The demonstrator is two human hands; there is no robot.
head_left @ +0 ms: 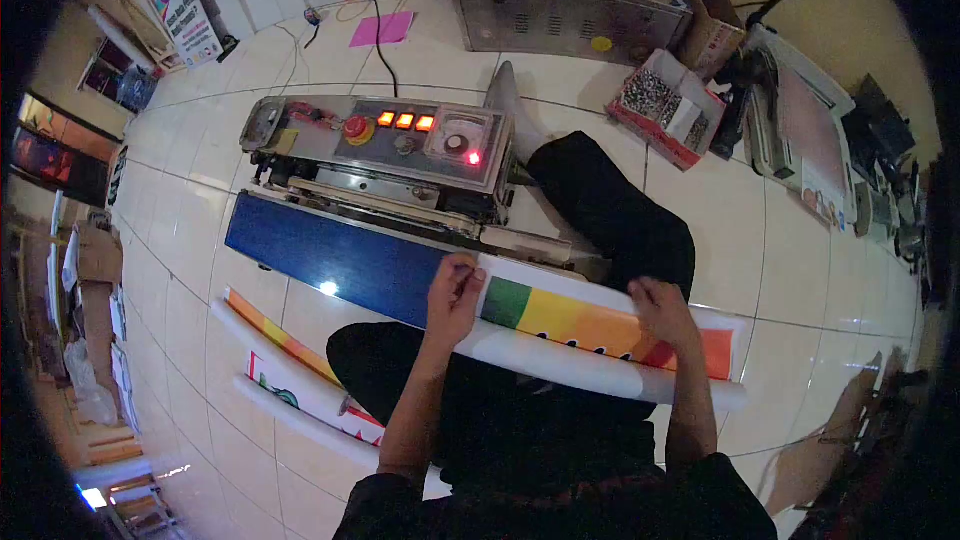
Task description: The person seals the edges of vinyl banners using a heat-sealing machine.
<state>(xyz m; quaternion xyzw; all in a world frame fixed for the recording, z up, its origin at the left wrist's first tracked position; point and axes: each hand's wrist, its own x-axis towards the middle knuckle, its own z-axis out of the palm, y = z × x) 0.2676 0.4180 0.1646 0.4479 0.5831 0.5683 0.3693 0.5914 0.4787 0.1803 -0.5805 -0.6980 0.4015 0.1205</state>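
I judge this step as straightening the banner, which lies across the lap by the end of the machine's blue belt. I have the left hand pinched closed on its corner, the right hand curled closed on its upper edge. Next calls for keeping that edge taut; the leg crowds it, while the tiled floor rightward offers room.

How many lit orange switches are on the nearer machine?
3, in a row on the panel: the left switch nearest the red button, the middle switch, and the right switch nearest the dial. None appears hidden.
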